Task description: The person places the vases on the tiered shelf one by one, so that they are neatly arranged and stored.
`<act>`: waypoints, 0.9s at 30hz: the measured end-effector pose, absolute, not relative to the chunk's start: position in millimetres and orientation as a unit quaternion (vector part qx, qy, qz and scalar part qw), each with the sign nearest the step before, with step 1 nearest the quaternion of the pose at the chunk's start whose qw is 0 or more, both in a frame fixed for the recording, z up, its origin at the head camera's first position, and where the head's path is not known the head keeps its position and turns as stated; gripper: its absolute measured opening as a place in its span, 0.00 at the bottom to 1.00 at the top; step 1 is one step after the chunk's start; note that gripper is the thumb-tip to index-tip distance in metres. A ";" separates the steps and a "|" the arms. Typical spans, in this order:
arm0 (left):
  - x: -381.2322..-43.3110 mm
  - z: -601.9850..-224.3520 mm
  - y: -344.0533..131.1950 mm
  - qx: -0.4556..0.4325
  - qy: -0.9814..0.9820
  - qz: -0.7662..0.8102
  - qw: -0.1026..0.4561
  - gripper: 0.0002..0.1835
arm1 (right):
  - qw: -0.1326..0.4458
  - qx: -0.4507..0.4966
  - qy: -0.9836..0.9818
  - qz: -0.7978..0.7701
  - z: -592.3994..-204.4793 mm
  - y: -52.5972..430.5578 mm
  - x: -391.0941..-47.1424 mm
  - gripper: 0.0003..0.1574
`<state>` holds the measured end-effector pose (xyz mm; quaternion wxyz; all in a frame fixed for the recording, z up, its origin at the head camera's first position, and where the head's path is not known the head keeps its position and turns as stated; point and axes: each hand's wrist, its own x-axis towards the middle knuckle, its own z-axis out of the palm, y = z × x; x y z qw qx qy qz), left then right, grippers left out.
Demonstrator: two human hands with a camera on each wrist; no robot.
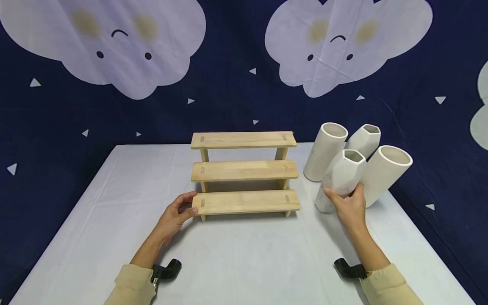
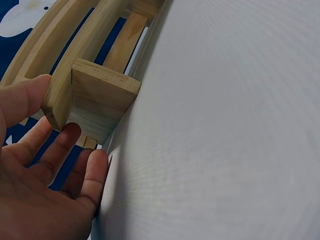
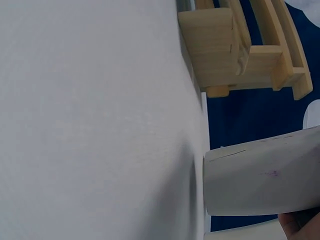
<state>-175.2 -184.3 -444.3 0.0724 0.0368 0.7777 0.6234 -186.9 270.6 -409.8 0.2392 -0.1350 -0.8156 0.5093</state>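
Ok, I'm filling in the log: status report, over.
Left hand pinches left end of wooden stand's lowest step. Right hand grips front faceted vase. Ribbed vase close on its right, two more vases behind.

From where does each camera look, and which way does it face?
Head: worn on the head, facing forward and down at the shelf and vases; left grip, right grip and sleeves show.
Left wrist: worn there, facing the shelf's left end; fingers show.
Right wrist: worn there, facing a vase and the shelf's right end; part of right grip shows.
Both wrist views share the shelf and table.
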 end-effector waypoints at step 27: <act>-175.4 -447.4 -183.6 0.029 0.778 0.624 0.074 0.30 | 0.206 -0.076 -0.820 0.529 -376.9 246.7 -154.5 0.50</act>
